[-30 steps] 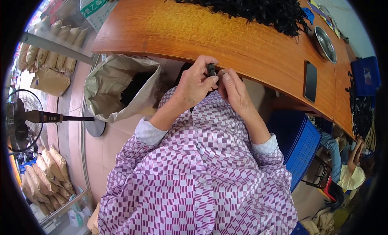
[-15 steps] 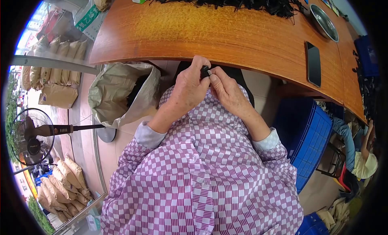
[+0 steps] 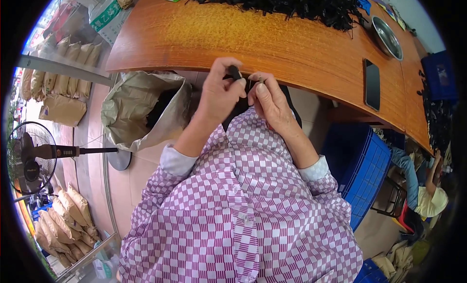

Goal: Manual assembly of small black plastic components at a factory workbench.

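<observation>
My left hand (image 3: 216, 97) is closed in a pinch on a small black part (image 3: 234, 73) just off the table's front edge, above my lap. Close to its right, my right hand (image 3: 273, 105) has thumb and forefinger pressed together. A tiny dull tip shows between those fingers, too small to name. The two hands are slightly apart. On the wooden table (image 3: 209, 37) beyond them lies a wide heap of black parts (image 3: 287, 5), thin and tangled.
An open woven sack (image 3: 129, 105) with black pieces inside stands left of my legs. Left of it is a standing fan (image 3: 34, 159). A phone (image 3: 372, 84) and a metal bowl (image 3: 387, 37) rest on the table's right side. Blue crates (image 3: 362, 171) stand at right, near another person (image 3: 428, 198).
My hands, together half a second ago, have moved apart. The left has shifted left with the black part. My view has shifted slightly.
</observation>
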Available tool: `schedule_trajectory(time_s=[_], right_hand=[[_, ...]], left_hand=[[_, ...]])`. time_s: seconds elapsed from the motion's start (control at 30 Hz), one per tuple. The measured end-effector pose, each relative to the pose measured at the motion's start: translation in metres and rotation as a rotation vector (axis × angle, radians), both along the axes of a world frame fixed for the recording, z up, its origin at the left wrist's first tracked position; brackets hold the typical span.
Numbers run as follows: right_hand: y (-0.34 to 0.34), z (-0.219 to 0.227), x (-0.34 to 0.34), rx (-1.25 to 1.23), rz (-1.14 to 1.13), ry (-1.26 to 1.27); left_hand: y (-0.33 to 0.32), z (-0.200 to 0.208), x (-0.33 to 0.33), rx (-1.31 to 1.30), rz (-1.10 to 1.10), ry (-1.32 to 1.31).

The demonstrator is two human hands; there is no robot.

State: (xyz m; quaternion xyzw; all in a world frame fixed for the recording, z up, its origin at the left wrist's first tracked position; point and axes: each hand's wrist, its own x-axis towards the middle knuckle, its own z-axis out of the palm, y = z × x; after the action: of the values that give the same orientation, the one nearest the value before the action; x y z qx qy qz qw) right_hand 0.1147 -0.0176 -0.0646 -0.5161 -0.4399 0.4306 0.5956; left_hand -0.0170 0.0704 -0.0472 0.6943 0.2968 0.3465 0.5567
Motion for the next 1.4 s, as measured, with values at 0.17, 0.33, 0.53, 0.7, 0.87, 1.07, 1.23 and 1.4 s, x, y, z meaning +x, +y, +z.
schedule_trajectory(time_s=[0.17,0.33,0.53,0.7,0.87,1.07,1.23,1.4], right_hand=[[0.006,0.003,0.000,-0.025,0.003,0.171],[0.011,0.008,0.000,-0.007,0.057,0.234],[0.012,0.018,0.004,-0.078,0.150,0.364],[0.006,0.013,0.017,-0.173,0.196,0.358],[0.003,0.004,0.016,0.023,0.115,0.037],[-0.013,0.007,0.010,-0.061,0.074,0.248],[-0.019,0.017,0.003,-0.072,0.091,0.349],[-0.017,0.012,0.006,-0.041,0.085,0.323]], left_hand=[[0.000,0.014,-0.017,-0.630,-0.166,-0.396],[0.001,0.009,-0.024,-0.685,-0.227,-0.378],[0.004,0.012,-0.029,-0.667,-0.525,-0.312],[0.000,0.010,-0.025,-0.568,-0.522,-0.206],[-0.011,0.007,-0.012,-0.144,-0.405,-0.010],[-0.014,0.005,-0.002,0.195,-0.223,0.090],[-0.018,0.010,0.009,0.125,-0.148,0.105],[-0.022,0.018,0.019,0.191,-0.126,0.145]])
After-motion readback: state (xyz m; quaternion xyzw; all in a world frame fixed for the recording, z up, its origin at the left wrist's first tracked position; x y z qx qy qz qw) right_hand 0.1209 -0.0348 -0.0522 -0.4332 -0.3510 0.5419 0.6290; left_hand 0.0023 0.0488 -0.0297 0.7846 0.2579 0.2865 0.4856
